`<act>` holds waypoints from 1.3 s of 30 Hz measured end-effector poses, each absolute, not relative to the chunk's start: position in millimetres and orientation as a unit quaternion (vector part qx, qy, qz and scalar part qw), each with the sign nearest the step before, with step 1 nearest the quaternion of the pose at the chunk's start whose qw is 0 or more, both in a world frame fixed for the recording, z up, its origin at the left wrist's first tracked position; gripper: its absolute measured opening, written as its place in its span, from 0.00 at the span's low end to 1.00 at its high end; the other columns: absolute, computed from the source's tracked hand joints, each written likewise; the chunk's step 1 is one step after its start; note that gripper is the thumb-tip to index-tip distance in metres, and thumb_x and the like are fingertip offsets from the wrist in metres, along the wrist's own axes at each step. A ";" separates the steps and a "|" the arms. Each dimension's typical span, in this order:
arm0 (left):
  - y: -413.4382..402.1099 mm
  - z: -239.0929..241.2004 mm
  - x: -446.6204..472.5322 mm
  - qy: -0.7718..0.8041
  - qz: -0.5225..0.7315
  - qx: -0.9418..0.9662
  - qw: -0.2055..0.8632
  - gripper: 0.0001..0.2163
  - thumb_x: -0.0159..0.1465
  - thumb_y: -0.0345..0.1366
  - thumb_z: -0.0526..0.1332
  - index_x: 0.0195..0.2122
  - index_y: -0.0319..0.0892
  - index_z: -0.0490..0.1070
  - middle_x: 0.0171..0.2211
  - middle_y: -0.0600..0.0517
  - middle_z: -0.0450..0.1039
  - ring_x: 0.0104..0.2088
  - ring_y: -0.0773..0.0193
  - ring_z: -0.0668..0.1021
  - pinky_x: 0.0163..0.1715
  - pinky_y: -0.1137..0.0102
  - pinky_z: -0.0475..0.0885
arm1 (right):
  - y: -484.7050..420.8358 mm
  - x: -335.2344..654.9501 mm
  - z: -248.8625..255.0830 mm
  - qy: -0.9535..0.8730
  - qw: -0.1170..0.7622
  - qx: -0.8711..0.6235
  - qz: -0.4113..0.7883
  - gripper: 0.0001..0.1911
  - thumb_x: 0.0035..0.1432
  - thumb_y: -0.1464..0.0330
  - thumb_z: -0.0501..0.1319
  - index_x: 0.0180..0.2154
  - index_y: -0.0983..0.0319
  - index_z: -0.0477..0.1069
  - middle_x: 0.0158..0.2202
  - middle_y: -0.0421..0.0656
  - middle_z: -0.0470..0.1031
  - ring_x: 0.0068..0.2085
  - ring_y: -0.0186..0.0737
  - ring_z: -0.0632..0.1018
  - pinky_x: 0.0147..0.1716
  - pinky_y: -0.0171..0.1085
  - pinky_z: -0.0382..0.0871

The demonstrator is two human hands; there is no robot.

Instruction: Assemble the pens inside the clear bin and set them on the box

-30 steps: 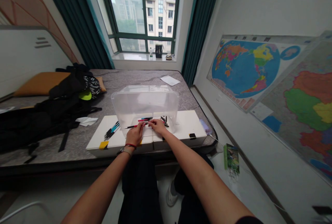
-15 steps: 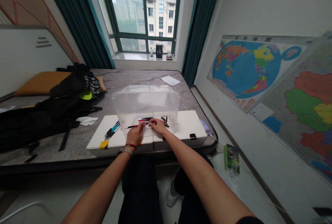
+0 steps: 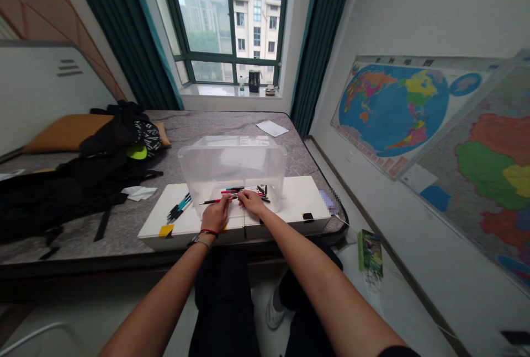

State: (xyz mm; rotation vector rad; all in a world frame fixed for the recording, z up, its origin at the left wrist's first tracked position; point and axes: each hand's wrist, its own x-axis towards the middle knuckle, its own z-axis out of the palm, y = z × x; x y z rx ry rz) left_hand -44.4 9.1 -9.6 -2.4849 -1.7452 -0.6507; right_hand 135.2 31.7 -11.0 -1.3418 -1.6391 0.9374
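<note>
My left hand (image 3: 217, 212) is closed around a red and black pen (image 3: 210, 201), whose dark tip points left. Close beside it, the fingers of my right hand (image 3: 250, 201) pinch at the pen's other end; what lies between those fingertips is too small to make out. Behind both hands, several loose pens and pen parts (image 3: 263, 190) lie in a clear plastic bin (image 3: 232, 161) that rests on its side with its opening toward me. Left of the bin, a bunch of blue and black pens (image 3: 179, 208) lies on a white box (image 3: 159, 213).
A second white box (image 3: 304, 197) supports the bin's right side. Both boxes stand at the edge of a grey mattress (image 3: 273, 120). Black bags (image 3: 83, 186) and a crumpled tissue (image 3: 139, 193) lie left, a paper sheet (image 3: 272, 128) behind. A green package (image 3: 370, 255) is on the floor.
Very little differs. My right hand has shifted slightly at the pen's end, while my left hand keeps its hold and place.
</note>
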 end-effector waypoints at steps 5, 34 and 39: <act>8.6 -8.6 -44.1 -0.566 -0.204 -0.799 0.017 0.20 0.71 0.44 0.43 0.58 0.47 0.65 0.32 0.46 0.78 0.32 0.58 0.78 0.32 0.70 0.64 | 30.9 134.7 -9.6 -0.622 0.422 -0.529 0.395 0.09 0.62 0.63 0.57 0.36 0.62 0.70 0.28 0.39 0.75 0.28 0.33 0.74 0.29 0.31 0.66; 9.7 -9.1 -45.5 -0.552 -0.262 -0.792 -0.005 0.21 0.72 0.45 0.42 0.57 0.43 0.65 0.34 0.46 0.77 0.33 0.59 0.78 0.32 0.70 0.65 | 39.3 136.3 -21.6 -0.583 0.451 -0.544 0.401 0.20 0.63 0.56 0.51 0.24 0.61 0.65 0.20 0.37 0.69 0.20 0.32 0.69 0.24 0.31 0.62; 10.4 -11.6 -47.1 -0.558 -0.272 -0.784 -0.017 0.20 0.71 0.44 0.42 0.56 0.45 0.65 0.34 0.47 0.78 0.33 0.59 0.78 0.33 0.70 0.67 | 37.3 134.2 -21.1 -0.559 0.468 -0.555 0.402 0.21 0.61 0.52 0.52 0.25 0.60 0.66 0.19 0.38 0.70 0.19 0.33 0.69 0.20 0.32 0.62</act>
